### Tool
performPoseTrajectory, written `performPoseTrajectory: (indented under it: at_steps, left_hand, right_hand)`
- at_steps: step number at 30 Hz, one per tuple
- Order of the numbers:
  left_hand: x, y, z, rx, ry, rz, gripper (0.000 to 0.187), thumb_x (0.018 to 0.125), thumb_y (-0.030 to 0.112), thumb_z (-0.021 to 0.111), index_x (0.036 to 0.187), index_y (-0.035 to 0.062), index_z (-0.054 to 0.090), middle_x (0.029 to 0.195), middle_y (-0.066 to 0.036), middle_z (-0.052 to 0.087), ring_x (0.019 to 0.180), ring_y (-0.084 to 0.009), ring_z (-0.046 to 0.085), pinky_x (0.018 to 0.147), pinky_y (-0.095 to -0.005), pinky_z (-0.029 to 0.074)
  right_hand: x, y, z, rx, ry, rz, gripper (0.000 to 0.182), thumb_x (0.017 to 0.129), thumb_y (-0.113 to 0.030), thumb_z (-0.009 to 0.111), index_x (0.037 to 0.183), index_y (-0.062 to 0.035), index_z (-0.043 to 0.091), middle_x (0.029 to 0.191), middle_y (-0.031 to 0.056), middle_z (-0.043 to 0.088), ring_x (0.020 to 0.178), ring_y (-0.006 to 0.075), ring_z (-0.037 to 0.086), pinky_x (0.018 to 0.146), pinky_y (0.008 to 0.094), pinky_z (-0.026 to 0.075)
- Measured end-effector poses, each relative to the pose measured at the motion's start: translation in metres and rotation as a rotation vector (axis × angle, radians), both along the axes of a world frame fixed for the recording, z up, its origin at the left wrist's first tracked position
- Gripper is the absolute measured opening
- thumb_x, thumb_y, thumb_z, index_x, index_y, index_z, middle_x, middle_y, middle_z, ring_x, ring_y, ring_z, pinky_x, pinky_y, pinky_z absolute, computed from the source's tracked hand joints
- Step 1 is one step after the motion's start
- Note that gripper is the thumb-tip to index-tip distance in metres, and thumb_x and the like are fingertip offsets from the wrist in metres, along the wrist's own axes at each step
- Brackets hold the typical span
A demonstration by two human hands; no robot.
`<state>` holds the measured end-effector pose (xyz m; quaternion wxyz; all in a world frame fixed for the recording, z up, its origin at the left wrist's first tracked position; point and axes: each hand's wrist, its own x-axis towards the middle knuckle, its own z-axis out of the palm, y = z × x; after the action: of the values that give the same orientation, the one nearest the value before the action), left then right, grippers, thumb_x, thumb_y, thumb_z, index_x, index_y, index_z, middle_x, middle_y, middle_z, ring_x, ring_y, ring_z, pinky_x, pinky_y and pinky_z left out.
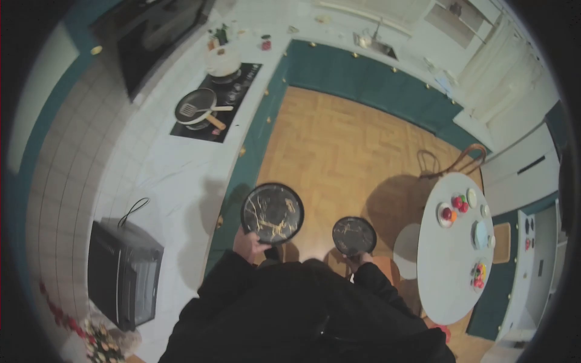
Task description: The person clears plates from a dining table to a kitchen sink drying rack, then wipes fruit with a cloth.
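Observation:
A black plate with gold marbling (273, 212) is held by its lower left edge in my left hand (248, 245), with the thumb over the rim. My right hand (360, 260) grips a smaller black plate (354, 235) with faint pale veins, at its near edge. Both plates are out in front of my body above the wooden floor, apart from each other, with their upper faces toward me. The fingers beneath each plate are hidden.
Left, a white counter (175, 175) carries a black oven (124, 272) and a black cooktop (227, 91) with a frying pan (196, 106) and a pot (223, 63). Right, a white oval table (448, 260) holds plates of fruit; a wooden chair (469, 157) stands behind it.

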<state>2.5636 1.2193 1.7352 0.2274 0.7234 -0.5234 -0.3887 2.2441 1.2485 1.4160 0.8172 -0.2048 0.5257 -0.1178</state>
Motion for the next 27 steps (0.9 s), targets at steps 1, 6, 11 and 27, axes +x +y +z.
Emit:
performPoseTrajectory:
  at_steps: [1,6,11,27]
  left_hand:
    - [-0.003,-0.033,0.001,0.037,0.189,0.206,0.064,0.091,-0.01,0.043,0.147,0.0181,0.029,0.134,-0.029,0.045,0.118,-0.0477,0.05,0.089,-0.0674,0.049]
    - [-0.002,-0.187,-0.015,0.179,0.57,0.611,0.058,0.097,0.0,0.043,0.148,0.025,0.03,0.14,-0.032,0.038,0.125,-0.0544,0.044,0.095,-0.0755,0.039]
    - [0.049,-0.283,-0.093,0.125,0.305,0.042,0.076,0.086,-0.011,0.059,0.148,0.0164,0.025,0.133,-0.028,0.045,0.124,-0.0423,0.047,0.098,-0.0688,0.042]
    - [-0.075,-0.634,-0.15,0.134,0.401,0.81,0.067,0.076,-0.005,0.044,0.141,0.0096,0.035,0.132,-0.022,0.044,0.111,-0.0422,0.053,0.083,-0.0537,0.058]
  right_hand:
    - [0.003,-0.008,-0.009,0.023,0.006,-0.145,0.041,0.085,-0.016,0.071,0.123,-0.0025,0.059,0.119,0.005,0.067,0.109,0.0134,0.056,0.096,0.0297,0.039]
    - [0.009,-0.115,0.056,0.615,-0.111,-1.01,0.032,0.093,-0.007,0.053,0.124,-0.0009,0.054,0.127,0.0169,0.057,0.114,0.0322,0.055,0.087,0.0403,0.056]
    - [0.055,-0.188,-0.056,0.578,-0.058,-0.85,0.031,0.088,0.009,0.042,0.118,0.0047,0.049,0.12,0.0254,0.055,0.107,0.0447,0.055,0.086,0.0512,0.058]
    - [0.008,-0.647,-0.08,0.499,-0.209,-0.978,0.052,0.074,0.016,0.043,0.121,-0.008,0.048,0.126,0.0245,0.047,0.095,0.0481,0.058,0.07,0.0539,0.061]
